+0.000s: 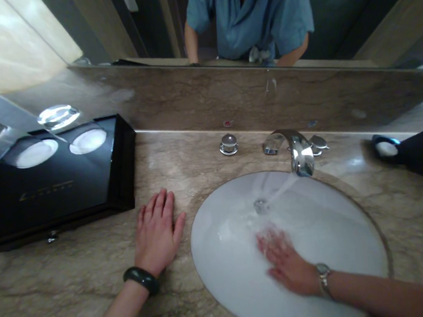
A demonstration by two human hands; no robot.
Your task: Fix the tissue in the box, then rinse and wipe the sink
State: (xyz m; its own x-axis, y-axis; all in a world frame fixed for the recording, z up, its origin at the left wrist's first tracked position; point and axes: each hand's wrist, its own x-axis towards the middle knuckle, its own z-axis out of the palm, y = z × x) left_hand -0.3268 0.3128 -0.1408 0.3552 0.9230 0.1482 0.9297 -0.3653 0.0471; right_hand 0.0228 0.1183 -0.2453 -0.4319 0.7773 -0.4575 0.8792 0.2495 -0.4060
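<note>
My left hand (158,232) lies flat, fingers apart, on the marble counter (59,290) just left of the white oval sink (356,244). A dark band sits on that wrist. My right hand (284,259) is inside the basin, palm down on the wet white surface, blurred, with a watch on the wrist. It holds nothing that I can see. Water runs from the chrome faucet (298,153) toward the drain (261,205), just beyond my right fingertips.
A black tray box (49,195) stands on the counter at left, close to my left hand. Chrome knobs (228,143) flank the faucet. A dark object (418,154) lies at the right edge. The mirror (249,18) above reflects a person in a blue shirt.
</note>
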